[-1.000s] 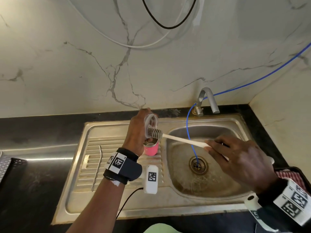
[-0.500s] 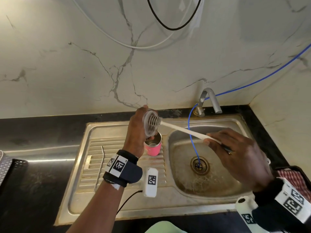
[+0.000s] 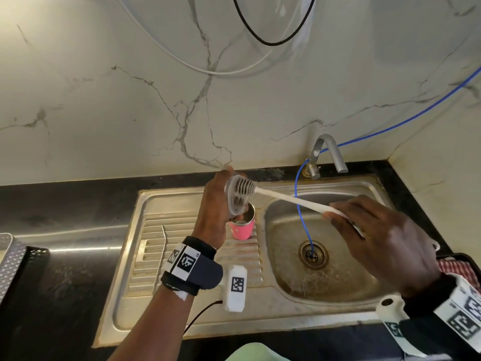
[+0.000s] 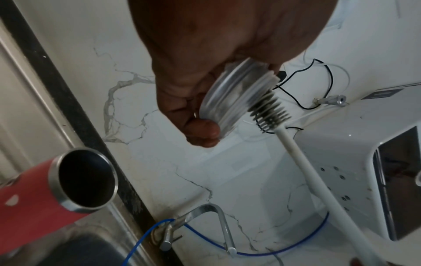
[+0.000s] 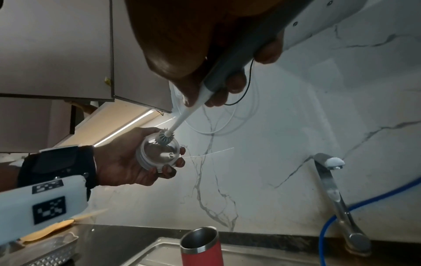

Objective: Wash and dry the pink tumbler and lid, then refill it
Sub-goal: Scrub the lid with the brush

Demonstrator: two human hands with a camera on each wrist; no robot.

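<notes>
Left hand [image 3: 216,204] grips the clear lid [image 3: 235,198] at frame centre; right hand [image 3: 382,238] grips the brush [image 3: 286,198] scrubbing inside it. Open tumbler [image 3: 242,225] stands directly below. Risk: a wet lid slipping, or the brush toppling the tumbler.

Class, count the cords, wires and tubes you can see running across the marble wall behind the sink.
3. A black wire loops at the top, a white cord curves below it, and a blue tube runs past the tap into the sink drain. Others may lie out of view.
</notes>
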